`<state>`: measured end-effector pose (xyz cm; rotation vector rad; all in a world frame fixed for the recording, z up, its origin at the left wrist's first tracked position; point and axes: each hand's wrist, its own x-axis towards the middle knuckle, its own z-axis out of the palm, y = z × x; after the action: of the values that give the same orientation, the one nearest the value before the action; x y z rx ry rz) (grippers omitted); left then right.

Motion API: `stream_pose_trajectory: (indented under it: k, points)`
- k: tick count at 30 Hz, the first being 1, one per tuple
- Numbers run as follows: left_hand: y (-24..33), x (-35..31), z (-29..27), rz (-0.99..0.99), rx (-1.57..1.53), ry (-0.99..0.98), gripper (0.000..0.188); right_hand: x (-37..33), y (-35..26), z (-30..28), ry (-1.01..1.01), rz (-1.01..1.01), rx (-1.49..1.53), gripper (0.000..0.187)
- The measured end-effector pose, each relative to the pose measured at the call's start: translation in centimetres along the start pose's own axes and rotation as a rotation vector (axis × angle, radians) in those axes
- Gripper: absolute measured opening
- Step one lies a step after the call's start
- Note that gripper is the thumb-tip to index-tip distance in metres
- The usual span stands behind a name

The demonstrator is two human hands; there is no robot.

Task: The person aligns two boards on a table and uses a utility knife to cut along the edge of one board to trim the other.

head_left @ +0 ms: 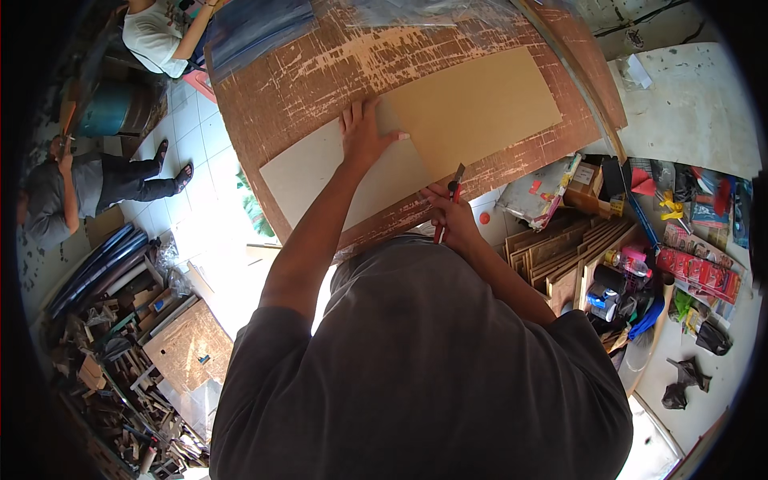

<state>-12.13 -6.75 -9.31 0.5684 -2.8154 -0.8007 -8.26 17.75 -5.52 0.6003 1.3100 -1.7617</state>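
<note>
Flat rectangular grey-and-tan board (436, 132), maybe two sheets, lies on worn brown wooden tabletop (280, 100). Left hand (364, 138): fingers spread, resting on grey side. Right hand (454, 214): curled round red-handled cutter knife (457, 191), board's five o'clock. Likely steadying for a cut; next needs fingers clear of blade. Tabletop edge tight at six; room at eleven.

Knife handle (456, 192) partly hidden by right fingers (437, 195), white-shirted person (152, 38) cut off above
</note>
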Motion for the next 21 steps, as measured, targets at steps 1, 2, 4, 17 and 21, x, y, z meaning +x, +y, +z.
stream_pose_trajectory:
  k: [1,2,4,17,21]
  points:
    - [0.0,0.0,-0.1,-0.001,-0.004,-0.013,0.096,0.1,0.0,-0.1,-0.004,-0.001,-0.003,0.042]
    - [0.1,0.1,-0.2,-0.001,-0.008,-0.026,0.096,0.3,0.1,-0.2,-0.007,-0.017,-0.026,0.042]
    - [-0.2,0.1,0.1,0.006,-0.01,-0.018,0.096,0.4,0.1,-0.4,-0.018,-0.032,-0.055,0.041]
    - [-1.4,-4.5,-3.4,0.06,-0.212,0.264,0.058,5.2,-2.6,1.1,0.195,-0.946,-1.068,0.024]
    - [-6.2,-11.7,-5.9,-0.253,-0.19,0.536,0.029,7.5,-3.7,2.9,0.089,-0.984,-1.233,0.023]
